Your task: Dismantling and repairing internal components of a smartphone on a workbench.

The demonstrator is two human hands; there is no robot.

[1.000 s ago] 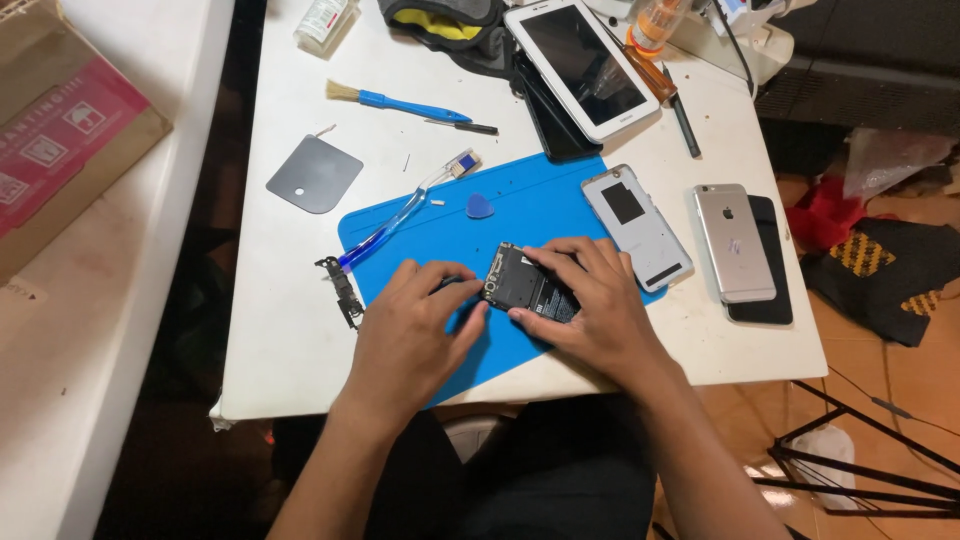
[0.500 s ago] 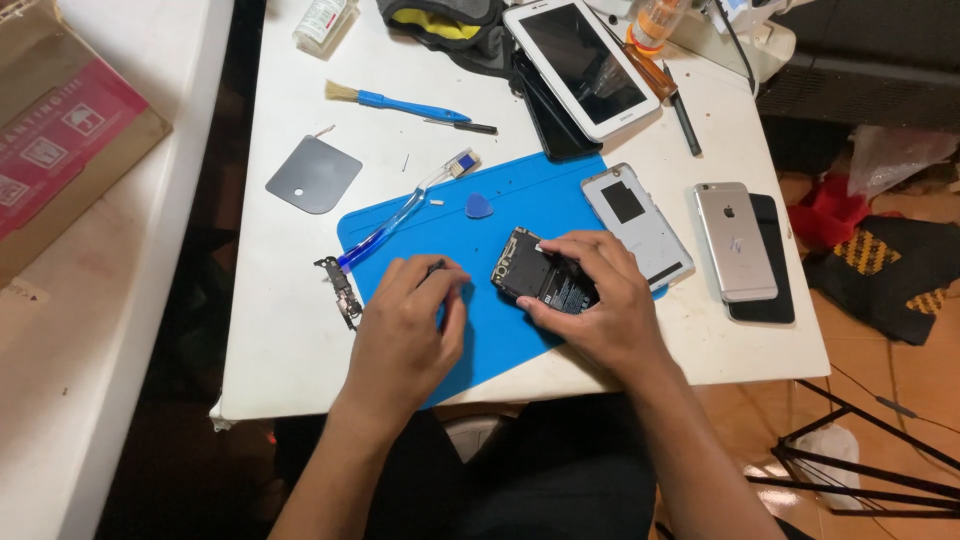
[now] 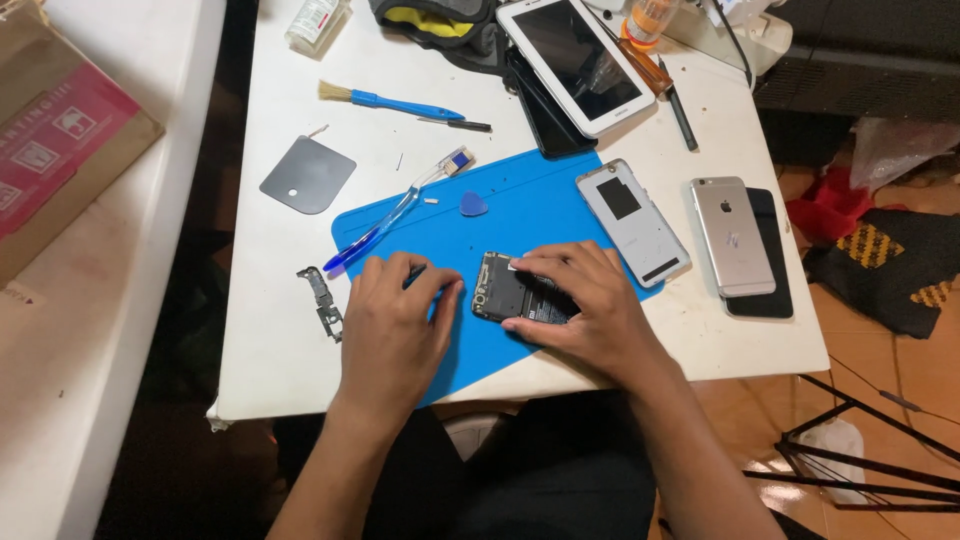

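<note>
Opened black phone [image 3: 505,290] lies flat, circuitry exposed, under right hand [image 3: 580,310].

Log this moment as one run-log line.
left hand: flat on blue mat | right hand: holding opened phone | phone: lying on mat

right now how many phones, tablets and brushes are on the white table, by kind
phones: 4, the opened phone under the right hand, the grey phone back, the silver phone, the black phone beneath it
tablets: 2, the white tablet and the dark tablet under it
brushes: 2, the blue paintbrush and the toothbrush
total: 8
</note>
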